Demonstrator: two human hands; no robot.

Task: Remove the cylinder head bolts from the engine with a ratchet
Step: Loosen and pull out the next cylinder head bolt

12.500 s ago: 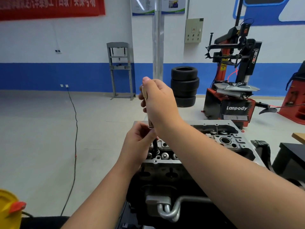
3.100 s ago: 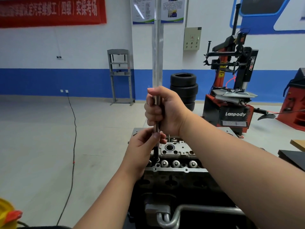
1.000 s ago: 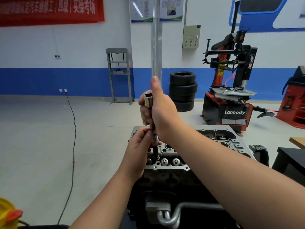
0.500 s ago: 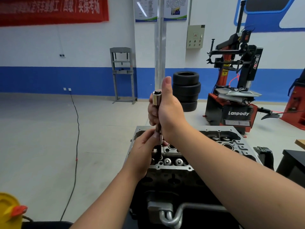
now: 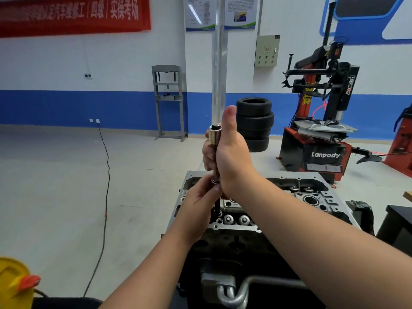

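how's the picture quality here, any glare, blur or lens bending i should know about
Head view: even indoor light, no hard shadows. Glare washes out the left wall poster, and the red banner text is soft. Wide-angle bending stretches the forearms at the bottom edge. The socket tool gripped by the right hand is fairly sharp; the left hand hides where it meets the engine.

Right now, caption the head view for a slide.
Right hand grips an upright socket extension over the cylinder head; left hand steadies its lower end.

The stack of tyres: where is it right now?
In the head view, the stack of tyres stands on the floor by the blue-banded wall, just left of the red tyre changer.
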